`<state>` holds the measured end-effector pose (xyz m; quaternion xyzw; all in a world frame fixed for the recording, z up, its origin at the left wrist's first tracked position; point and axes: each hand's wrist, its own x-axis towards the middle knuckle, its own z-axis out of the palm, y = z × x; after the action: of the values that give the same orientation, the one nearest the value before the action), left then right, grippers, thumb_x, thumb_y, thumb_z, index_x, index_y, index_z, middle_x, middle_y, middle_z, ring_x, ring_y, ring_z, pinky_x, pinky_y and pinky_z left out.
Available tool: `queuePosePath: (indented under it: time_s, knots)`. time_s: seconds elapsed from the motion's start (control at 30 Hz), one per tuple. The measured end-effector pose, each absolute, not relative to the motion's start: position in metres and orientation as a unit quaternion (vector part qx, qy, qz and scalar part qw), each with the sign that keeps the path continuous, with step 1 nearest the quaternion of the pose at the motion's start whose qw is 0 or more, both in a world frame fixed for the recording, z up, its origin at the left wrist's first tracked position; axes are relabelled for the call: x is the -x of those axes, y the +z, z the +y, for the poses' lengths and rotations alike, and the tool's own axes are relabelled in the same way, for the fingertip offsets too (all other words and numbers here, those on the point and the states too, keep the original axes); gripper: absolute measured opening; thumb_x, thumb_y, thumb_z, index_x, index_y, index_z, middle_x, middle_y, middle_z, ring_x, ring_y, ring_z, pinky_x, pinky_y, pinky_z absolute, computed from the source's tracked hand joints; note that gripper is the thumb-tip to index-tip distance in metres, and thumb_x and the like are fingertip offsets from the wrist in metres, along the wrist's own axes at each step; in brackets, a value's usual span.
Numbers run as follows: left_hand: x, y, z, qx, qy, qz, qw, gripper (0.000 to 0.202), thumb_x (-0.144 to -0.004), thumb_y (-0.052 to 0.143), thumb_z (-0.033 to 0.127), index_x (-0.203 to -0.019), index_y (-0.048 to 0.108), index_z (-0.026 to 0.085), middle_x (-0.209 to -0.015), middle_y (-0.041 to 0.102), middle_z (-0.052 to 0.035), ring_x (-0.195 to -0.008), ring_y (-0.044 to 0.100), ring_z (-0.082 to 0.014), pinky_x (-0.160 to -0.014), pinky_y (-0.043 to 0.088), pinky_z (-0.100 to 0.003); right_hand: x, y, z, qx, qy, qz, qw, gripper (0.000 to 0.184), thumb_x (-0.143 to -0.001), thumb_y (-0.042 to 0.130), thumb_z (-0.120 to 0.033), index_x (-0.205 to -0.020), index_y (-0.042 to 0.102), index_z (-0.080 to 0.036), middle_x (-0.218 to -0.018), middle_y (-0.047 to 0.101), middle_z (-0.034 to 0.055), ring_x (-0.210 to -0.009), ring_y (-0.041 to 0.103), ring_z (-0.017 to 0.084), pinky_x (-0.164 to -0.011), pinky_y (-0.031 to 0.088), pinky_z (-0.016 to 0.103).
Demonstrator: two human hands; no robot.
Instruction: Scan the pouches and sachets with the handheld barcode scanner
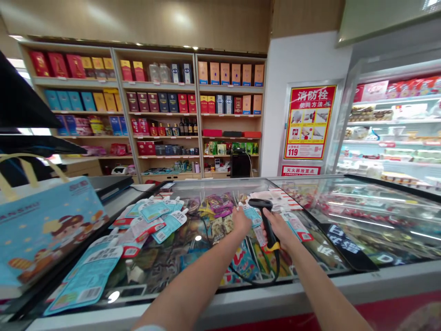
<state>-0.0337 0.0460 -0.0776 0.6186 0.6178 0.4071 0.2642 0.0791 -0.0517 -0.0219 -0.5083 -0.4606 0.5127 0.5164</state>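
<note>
My right hand (278, 226) is wrapped round the handle of a black barcode scanner (268, 225), whose head points left above the glass. From the handle's base a black cable (257, 281) loops down over the freezer top. My left hand (242, 221) is closed on the end of a blue spouted pouch (254, 215), just below the scanner's head; the fingers partly hide the spout. On the glass to the left lies a pile of similar blue and white pouches (155, 210), with more pouches (91, 271) nearer the front corner. Another pouch (294, 223) rests right of my right hand.
The glass-topped freezer (165, 269) spans the front, packed with colourful packets under the lid. A blue paper bag (51, 225) stands at the left, beside a dark screen. Behind are shelves of boxes (158, 102), a red hydrant sign (310, 122) and a lit fridge (396, 124).
</note>
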Motion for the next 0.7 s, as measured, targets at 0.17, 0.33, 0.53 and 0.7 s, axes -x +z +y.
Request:
queuePosePath:
  time_s: [0.17, 0.33, 0.53, 0.7]
  knots:
    - [0.046, -0.071, 0.051, -0.617, 0.439, 0.605, 0.245, 0.049, -0.063, 0.064, 0.011, -0.112, 0.057, 0.011, -0.133, 0.045, -0.0235, -0.130, 0.038, -0.0291, -0.101, 0.033, -0.034, -0.067, -0.021, -0.049, 0.497, 0.526, -0.460, 0.514, 0.034, -0.084, 0.050, -0.051, -0.072, 0.046, -0.020, -0.045, 0.052, -0.0038, -0.031, 0.046, 0.011, -0.032, 0.040, 0.023]
    - [0.112, -0.045, 0.060, -0.637, 0.470, 0.587, 0.167, 0.032, -0.066, 0.063, 0.016, -0.098, 0.063, 0.015, -0.114, 0.059, -0.0138, -0.116, 0.049, -0.0238, -0.099, 0.035, -0.033, -0.045, -0.020, -0.043, 0.489, 0.532, -0.465, 0.513, 0.032, -0.082, 0.053, -0.051, -0.079, 0.047, -0.020, -0.048, 0.054, -0.0042, -0.033, 0.048, 0.011, -0.033, 0.043, 0.024]
    - [0.241, -0.020, 0.056, -0.592, 0.411, 0.692, 0.031, 0.043, -0.071, 0.059, 0.021, -0.113, 0.055, 0.012, -0.121, 0.054, -0.0171, -0.115, 0.051, -0.0244, -0.097, 0.037, -0.034, 0.008, -0.019, -0.032, 0.465, 0.568, -0.484, 0.476, 0.033, -0.083, 0.053, -0.051, -0.074, 0.045, -0.020, -0.046, 0.053, -0.0044, -0.032, 0.047, 0.010, -0.032, 0.043, 0.023]
    - [0.321, -0.022, 0.046, -0.461, 0.317, 0.829, 0.010, 0.073, -0.073, 0.060, 0.040, -0.133, 0.035, 0.006, -0.130, 0.044, -0.0285, -0.119, 0.047, -0.0355, -0.089, 0.040, -0.042, 0.061, -0.016, -0.024, 0.457, 0.586, -0.516, 0.426, 0.035, -0.087, 0.045, -0.047, -0.067, 0.047, -0.019, -0.041, 0.050, -0.0033, -0.029, 0.045, 0.010, -0.030, 0.041, 0.022]
